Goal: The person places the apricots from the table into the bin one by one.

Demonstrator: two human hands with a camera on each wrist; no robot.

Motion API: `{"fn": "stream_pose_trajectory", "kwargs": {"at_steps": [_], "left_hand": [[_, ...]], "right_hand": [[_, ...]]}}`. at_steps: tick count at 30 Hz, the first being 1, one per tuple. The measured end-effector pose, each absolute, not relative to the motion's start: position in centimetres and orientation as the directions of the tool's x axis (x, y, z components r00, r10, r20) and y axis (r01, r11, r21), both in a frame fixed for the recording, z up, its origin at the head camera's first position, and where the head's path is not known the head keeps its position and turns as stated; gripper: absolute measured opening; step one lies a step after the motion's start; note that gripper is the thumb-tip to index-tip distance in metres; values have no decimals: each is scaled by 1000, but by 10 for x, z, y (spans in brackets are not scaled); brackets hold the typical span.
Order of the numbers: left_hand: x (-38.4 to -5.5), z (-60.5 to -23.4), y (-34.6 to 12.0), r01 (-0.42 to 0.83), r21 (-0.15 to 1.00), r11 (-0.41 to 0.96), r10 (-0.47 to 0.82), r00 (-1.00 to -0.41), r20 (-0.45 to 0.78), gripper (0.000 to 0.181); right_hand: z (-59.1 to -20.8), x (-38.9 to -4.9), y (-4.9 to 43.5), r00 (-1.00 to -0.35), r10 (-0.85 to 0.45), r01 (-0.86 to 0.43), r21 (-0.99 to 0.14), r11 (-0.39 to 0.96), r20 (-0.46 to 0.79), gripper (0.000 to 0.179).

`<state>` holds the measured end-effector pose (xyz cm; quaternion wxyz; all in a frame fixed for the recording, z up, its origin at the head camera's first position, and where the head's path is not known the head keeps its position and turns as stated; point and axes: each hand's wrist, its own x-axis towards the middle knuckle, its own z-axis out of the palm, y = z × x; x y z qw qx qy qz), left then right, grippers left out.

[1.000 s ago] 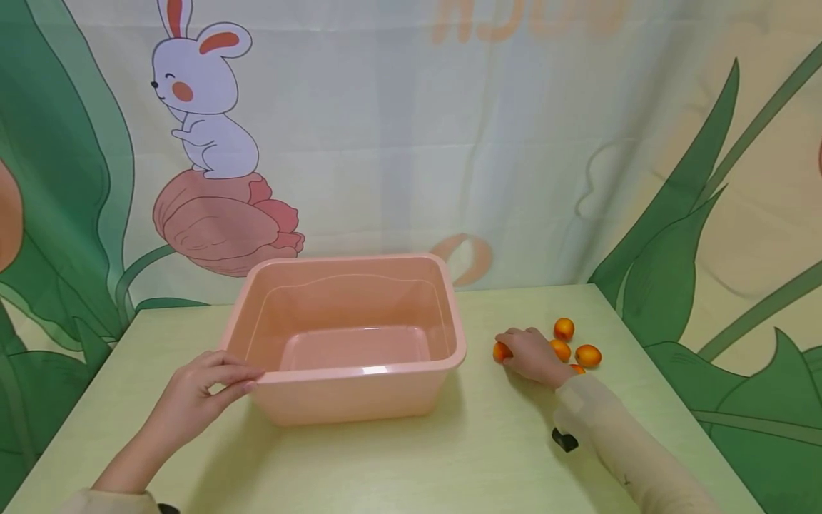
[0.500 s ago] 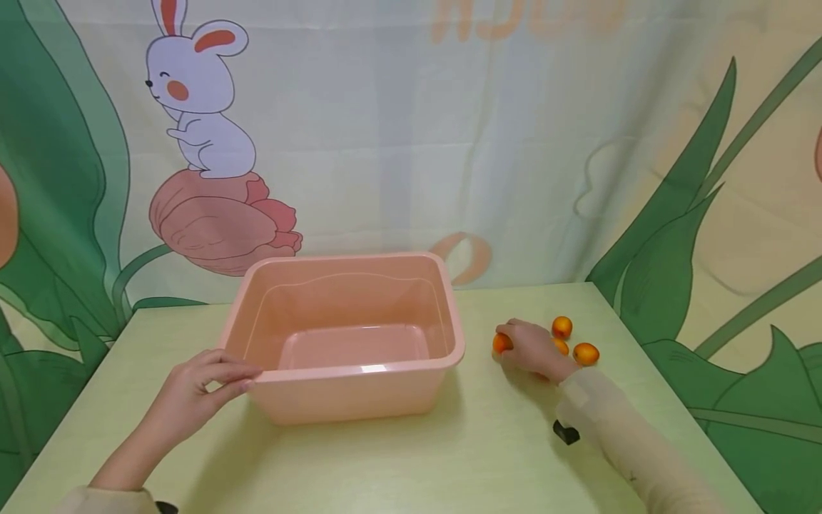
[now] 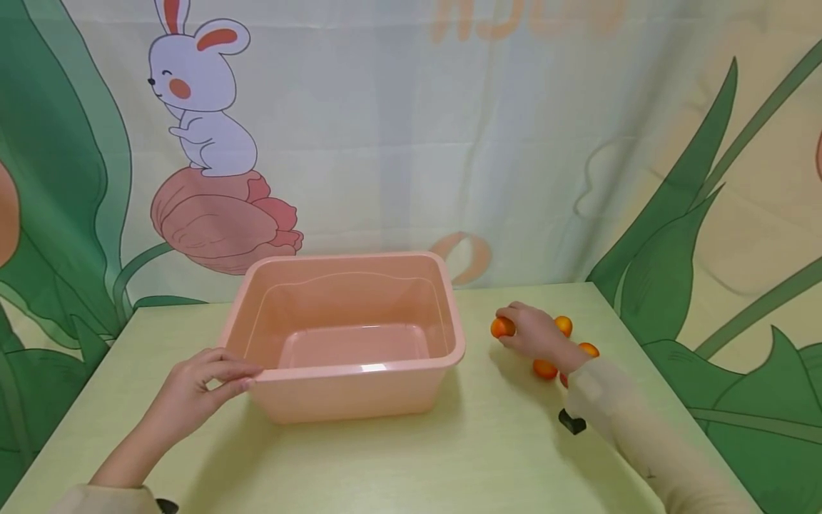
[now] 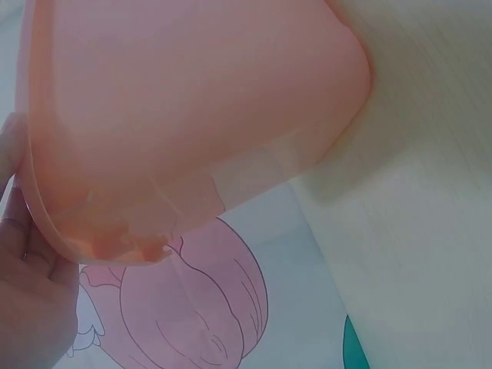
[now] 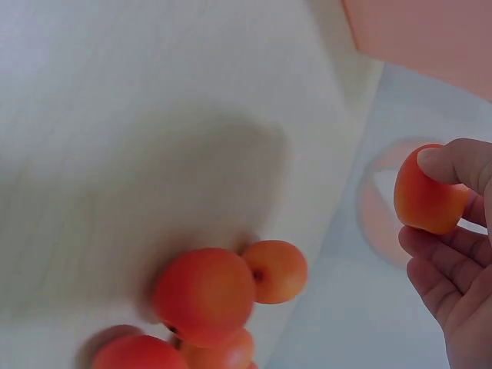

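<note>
A pink plastic basin point(image 3: 349, 395) stands on the table in the head view, its inside bare. My left hand point(image 3: 186, 392) pinches its front left corner at the rim; in the left wrist view the fingers point(image 4: 11, 234) lie against that rim. To the right of the basin, my right hand point(image 3: 538, 333) holds a small orange-red fruit point(image 3: 501, 327) above the table, pinched between thumb and fingers. The right wrist view shows this held fruit point(image 5: 427, 192) smooth and slightly oval. Several like fruits point(image 5: 204, 296) lie together below the right hand, partly hidden by the forearm in the head view.
The pale green table point(image 3: 411, 464) ends at the back against a hanging cloth point(image 3: 385, 143) printed with a rabbit and leaves. The basin's near wall rises between its inside and the table front. A loose fruit point(image 3: 563, 325) lies behind the right wrist.
My right hand has lifted the fruit from the table, moving up and slightly back. Another fruit beneath the hand has come into view. The left hand and the basin have stayed put.
</note>
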<state>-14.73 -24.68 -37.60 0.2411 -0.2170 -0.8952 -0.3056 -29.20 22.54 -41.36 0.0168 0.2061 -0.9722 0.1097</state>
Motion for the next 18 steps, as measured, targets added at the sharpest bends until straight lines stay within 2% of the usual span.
{"fn": "stream_pose_trajectory", "kwargs": {"at_steps": [6, 18], "left_hand": [[-147, -376, -247, 523, 466, 714, 234, -805, 545, 22], [-147, -376, -249, 483, 516, 708, 220, -844, 489, 19]], "right_hand": [[-395, -292, 220, -896, -425, -443, -209, 872, 128, 41], [-362, -294, 210, -874, -466, -486, -300, 821, 140, 38]]}}
